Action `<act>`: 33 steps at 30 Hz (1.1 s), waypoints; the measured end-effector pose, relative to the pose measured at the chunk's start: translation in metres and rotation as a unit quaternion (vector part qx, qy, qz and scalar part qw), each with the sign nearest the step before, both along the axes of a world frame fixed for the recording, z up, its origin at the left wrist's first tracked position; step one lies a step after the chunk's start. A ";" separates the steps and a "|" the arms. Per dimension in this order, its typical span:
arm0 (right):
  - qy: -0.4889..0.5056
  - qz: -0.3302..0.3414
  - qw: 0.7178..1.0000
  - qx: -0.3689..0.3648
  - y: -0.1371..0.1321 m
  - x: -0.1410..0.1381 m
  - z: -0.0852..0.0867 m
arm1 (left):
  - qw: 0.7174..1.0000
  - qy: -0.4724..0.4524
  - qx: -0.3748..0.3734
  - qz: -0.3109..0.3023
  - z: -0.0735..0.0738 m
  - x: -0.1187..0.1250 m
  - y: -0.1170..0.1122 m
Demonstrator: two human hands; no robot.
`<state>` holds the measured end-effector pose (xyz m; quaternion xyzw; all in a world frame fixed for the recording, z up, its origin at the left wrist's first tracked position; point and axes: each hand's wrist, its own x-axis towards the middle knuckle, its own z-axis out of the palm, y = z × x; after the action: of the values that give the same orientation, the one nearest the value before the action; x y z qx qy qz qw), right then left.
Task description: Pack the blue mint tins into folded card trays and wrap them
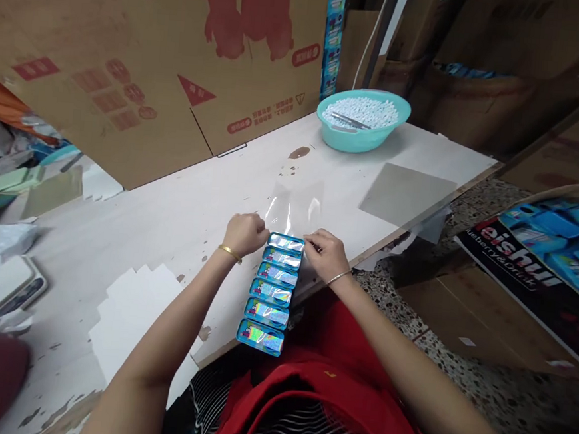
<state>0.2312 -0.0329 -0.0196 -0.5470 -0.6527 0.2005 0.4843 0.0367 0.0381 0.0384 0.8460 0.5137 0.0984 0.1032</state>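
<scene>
A row of several small blue tins with shiny holographic lids [272,292] lies on the white table [169,221], running from my lap toward the table's middle. A clear plastic sleeve [295,207] extends from the far end of the row. My left hand [245,233] is closed at the left of the farthest tin, pinching the sleeve's edge. My right hand [325,252] is closed at the right of the same tin, also gripping the sleeve. Both wrists wear thin bracelets.
A teal bowl [363,119] of small white pellets with a metal tool stands at the table's far end. A grey sheet [406,193] lies beside it. Large cardboard boxes [157,53] line the left; white card pieces [131,311] and a scale [6,288] lie near left.
</scene>
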 end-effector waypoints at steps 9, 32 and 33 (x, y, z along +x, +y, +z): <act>-0.049 -0.021 0.999 -0.009 -0.012 -0.006 0.010 | 0.993 0.067 0.061 -0.077 0.005 -0.005 -0.009; -0.314 -0.129 0.919 -0.202 -0.041 -0.024 0.011 | 0.985 0.094 0.145 -0.010 -0.039 -0.023 -0.048; -0.329 -0.124 0.914 -0.201 -0.042 -0.025 0.012 | 0.984 0.092 0.152 -0.010 -0.039 -0.024 -0.050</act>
<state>0.2061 -0.0745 -0.0074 -0.7443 -0.6482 0.0744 0.1427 0.0126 -0.0121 -0.0006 0.8625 0.4915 0.0961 -0.0733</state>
